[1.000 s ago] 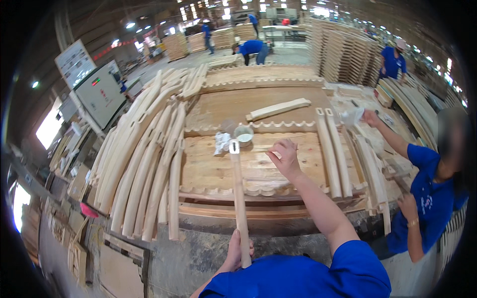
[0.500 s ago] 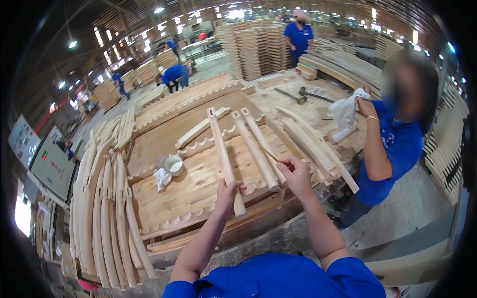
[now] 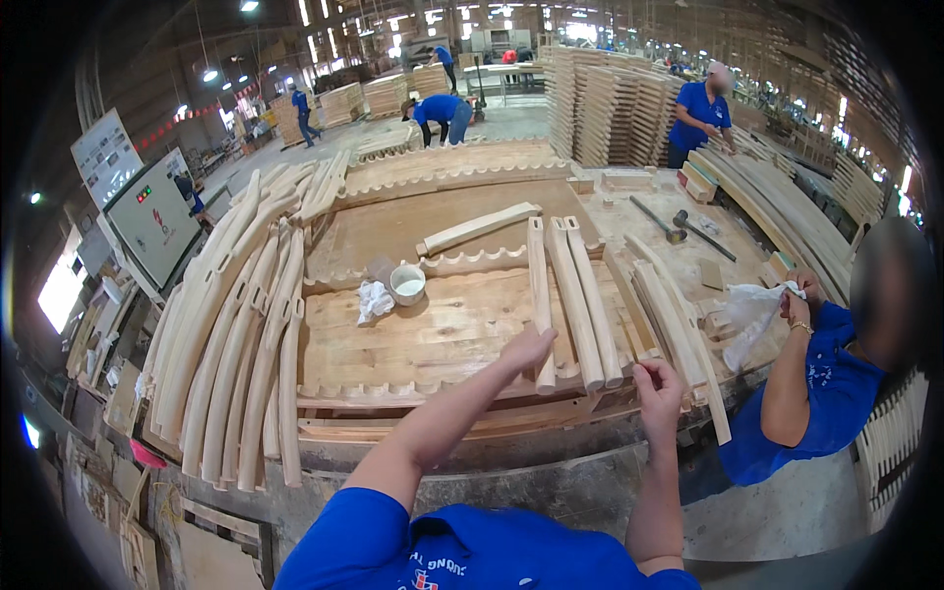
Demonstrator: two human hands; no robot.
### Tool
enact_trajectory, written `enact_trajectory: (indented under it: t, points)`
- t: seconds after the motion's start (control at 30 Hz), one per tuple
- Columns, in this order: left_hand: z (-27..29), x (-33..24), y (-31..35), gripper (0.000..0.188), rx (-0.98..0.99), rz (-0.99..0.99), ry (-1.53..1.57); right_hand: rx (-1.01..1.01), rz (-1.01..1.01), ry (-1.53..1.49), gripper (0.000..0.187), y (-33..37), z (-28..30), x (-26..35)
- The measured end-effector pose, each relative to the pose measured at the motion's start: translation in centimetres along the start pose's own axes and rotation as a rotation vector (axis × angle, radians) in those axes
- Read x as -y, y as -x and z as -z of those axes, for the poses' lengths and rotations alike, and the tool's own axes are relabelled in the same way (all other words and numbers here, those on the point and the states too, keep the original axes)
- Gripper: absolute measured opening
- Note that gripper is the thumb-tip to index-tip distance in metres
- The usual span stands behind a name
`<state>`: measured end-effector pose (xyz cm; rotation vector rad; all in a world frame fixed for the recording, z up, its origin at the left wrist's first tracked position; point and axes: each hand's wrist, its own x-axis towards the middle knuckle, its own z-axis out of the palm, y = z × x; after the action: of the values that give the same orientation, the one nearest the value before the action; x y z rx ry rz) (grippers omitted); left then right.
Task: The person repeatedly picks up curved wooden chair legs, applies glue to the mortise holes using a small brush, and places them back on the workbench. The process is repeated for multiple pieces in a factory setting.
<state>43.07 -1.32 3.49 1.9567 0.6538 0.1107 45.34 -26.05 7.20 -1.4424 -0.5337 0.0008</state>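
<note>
My left hand is closed at the near part of a pale wooden chair-leg-like piece. The piece has a slot at its far end and lies across the scalloped wooden rack. Just right of it lie two similar slotted pieces, side by side. My right hand is pinched beside the near edge of the rack, right of these pieces. The thin stick it held a moment ago is hard to pick out against the wood. A white cup with pale contents stands beside a crumpled white cloth.
Many curved slotted pieces are piled at the left. One short piece lies farther back. More curved pieces and two hammers are at the right. A co-worker there handles a white cloth. Stacked wood stands behind.
The view has turned left. The piece in my left hand, earlier raised and tilted, now lies lower beside the other two. My right hand has drawn back toward the rack's near edge.
</note>
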Motion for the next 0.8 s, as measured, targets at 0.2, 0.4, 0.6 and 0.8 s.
enact_trajectory:
  t: [0.2,0.4,0.6,0.8]
  points:
    - [3.7,0.1,2.0,0.063,0.24,0.199,0.164,0.164,-0.108,-0.084,0.008,-0.4,-5.1,-0.2]
    - [15.1,0.6,7.2,0.062,-0.104,-0.257,-0.754,0.245,-0.083,-0.126,0.008,-0.8,-8.1,-0.6]
    - [38.7,1.2,19.5,0.046,-0.62,-0.079,-0.761,0.492,-0.104,-0.122,0.009,1.6,-17.3,0.7]
    - [57.4,9.8,34.1,0.036,-1.069,0.24,-0.696,0.53,-0.138,-0.111,0.011,4.5,-24.4,-0.7]
